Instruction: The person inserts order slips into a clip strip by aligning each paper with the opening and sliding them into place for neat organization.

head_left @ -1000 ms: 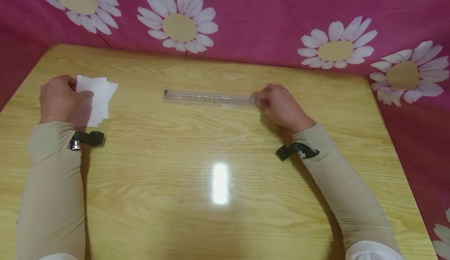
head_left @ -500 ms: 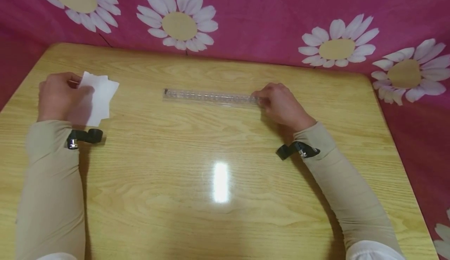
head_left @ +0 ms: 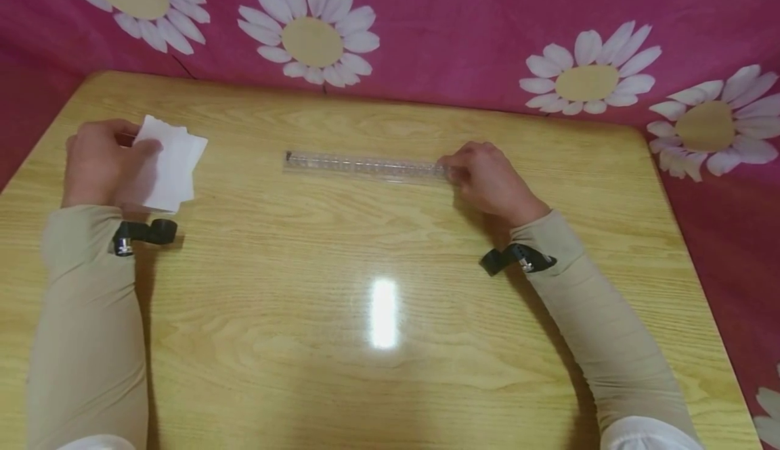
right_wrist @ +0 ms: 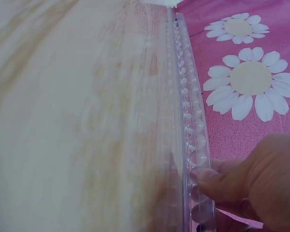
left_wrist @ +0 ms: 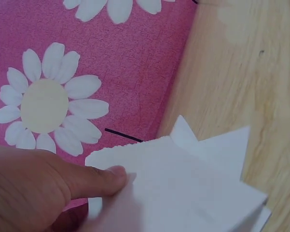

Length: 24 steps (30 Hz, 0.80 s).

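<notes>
At the table's left, my left hand [head_left: 97, 162] pinches a small sheaf of white paper pieces [head_left: 173, 166], thumb on top. The left wrist view shows the sheets [left_wrist: 183, 179] fanned unevenly, the top one with a ragged edge beside the thumb [left_wrist: 113, 179]. A clear plastic ruler [head_left: 365, 166] with a row of round shapes along it extends leftward from my right hand [head_left: 493, 183], which grips its right end. From the right wrist, the ruler [right_wrist: 186, 101] appears tilted on its long edge, pinched by thumb and fingers. Some fingers of both hands are hidden.
Both hands are over a wooden table [head_left: 317, 267] with a bright light reflection near its middle. A pink cloth [head_left: 445, 24] with large white daisies hangs behind and beside it. Each forearm carries a black wrist strap [head_left: 143, 232].
My left hand has raised the paper pieces slightly and shifted them a little toward the far side. The right hand and the ruler have stayed almost in place.
</notes>
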Each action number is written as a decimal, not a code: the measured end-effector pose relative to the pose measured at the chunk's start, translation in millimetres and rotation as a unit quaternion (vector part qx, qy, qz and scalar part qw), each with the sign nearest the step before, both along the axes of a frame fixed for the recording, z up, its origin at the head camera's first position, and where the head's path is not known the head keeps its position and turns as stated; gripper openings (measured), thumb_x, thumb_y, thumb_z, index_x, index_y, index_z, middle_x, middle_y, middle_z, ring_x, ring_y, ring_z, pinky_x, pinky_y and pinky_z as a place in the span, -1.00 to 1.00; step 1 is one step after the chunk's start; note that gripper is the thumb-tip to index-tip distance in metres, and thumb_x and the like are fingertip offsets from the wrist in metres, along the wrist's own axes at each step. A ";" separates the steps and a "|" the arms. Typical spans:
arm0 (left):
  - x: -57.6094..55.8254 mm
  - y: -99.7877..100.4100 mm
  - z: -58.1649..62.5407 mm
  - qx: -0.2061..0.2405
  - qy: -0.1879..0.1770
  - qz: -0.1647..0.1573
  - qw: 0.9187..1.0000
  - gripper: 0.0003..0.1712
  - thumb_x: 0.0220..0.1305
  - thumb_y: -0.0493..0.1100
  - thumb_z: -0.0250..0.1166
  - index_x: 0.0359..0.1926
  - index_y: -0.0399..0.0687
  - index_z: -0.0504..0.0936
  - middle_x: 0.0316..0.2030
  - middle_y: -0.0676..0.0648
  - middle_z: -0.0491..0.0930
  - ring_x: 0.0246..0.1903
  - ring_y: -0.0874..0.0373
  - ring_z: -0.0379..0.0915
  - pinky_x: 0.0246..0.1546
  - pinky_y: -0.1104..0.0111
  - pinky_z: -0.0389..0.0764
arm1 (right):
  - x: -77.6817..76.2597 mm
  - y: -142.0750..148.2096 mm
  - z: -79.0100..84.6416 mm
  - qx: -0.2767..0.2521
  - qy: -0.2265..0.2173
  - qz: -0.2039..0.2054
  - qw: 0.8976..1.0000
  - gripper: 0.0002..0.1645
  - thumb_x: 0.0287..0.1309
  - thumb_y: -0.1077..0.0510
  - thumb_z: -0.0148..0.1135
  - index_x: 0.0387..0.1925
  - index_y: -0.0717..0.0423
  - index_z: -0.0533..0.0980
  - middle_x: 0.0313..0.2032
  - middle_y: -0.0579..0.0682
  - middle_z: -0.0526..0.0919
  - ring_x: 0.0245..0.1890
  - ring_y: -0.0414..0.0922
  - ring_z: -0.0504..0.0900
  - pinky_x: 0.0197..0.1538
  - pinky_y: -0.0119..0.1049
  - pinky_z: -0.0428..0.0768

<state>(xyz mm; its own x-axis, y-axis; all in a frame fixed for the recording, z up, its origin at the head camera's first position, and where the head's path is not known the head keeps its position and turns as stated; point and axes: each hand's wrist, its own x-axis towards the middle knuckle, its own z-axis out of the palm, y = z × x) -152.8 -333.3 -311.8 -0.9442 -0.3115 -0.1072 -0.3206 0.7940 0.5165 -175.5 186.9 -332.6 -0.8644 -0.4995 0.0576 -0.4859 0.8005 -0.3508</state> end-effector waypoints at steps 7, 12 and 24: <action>-1.0 1.5 0.5 0.003 0.007 0.019 1.000 -0.31 0.50 0.17 0.00 0.46 -0.10 0.41 0.18 -0.43 0.48 0.03 -0.14 0.21 -0.24 0.29 0.29 | -0.5 0.6 -0.9 0.001 -0.002 -0.002 1.000 -0.58 0.30 0.37 0.13 0.13 0.18 0.67 -0.09 0.25 0.76 -0.03 0.17 0.67 0.20 0.09 0.56; -2.2 4.4 2.2 0.013 -0.010 0.031 0.999 -0.27 0.50 0.22 -0.07 0.49 -0.09 0.38 0.16 -0.38 0.46 0.02 -0.15 0.25 -0.28 0.30 0.34 | -1.0 1.4 -2.1 -0.004 -0.001 -0.002 1.000 -0.57 0.27 0.39 0.13 0.12 0.19 0.68 -0.09 0.24 0.77 -0.03 0.17 0.68 0.20 0.08 0.57; -6.5 7.8 -0.7 0.003 0.018 -0.002 1.000 -0.31 0.52 0.15 -0.17 0.34 -0.29 0.42 0.13 -0.50 0.54 -0.10 -0.22 0.44 -0.34 0.35 0.35 | -1.7 2.4 -2.6 -0.012 0.006 0.006 1.000 -0.59 0.29 0.38 0.13 0.10 0.18 0.69 -0.14 0.24 0.77 -0.07 0.16 0.69 0.16 0.08 0.59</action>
